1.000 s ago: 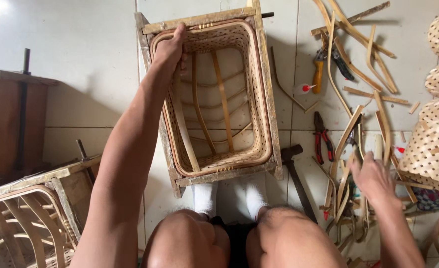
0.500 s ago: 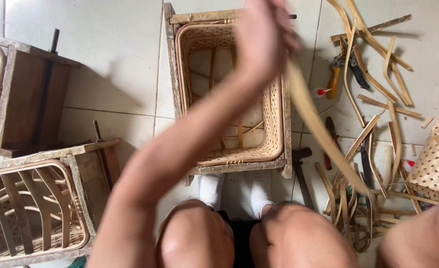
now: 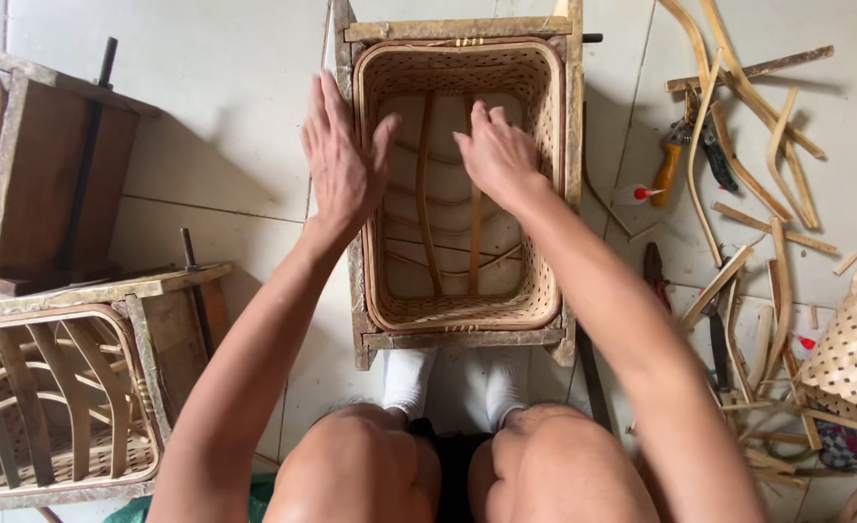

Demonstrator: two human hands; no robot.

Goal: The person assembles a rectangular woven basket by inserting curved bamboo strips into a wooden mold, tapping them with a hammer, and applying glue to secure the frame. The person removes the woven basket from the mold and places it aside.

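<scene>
Compared with the blurred view half a second earlier, in which the left arm swept across the frame carrying a long bamboo strip, both hands had come to rest over the woven basket (image 3: 458,184), which sat inside its wooden frame mould (image 3: 458,31) on the tiled floor, directly ahead of the knees. The left hand (image 3: 343,165) lay flat along the left rim of the basket, fingers spread and extended, gripping nothing. The right hand (image 3: 498,155) reached down into the basket interior with its fingers curled onto an upright bamboo rib (image 3: 474,242); whether they pinched the rib or only pressed on it could not be told. The change suggested that the strip was now inside the basket and was being seated. Loose bamboo strips (image 3: 738,107) and an orange-handled knife (image 3: 669,169) lay well apart on the right.
</scene>
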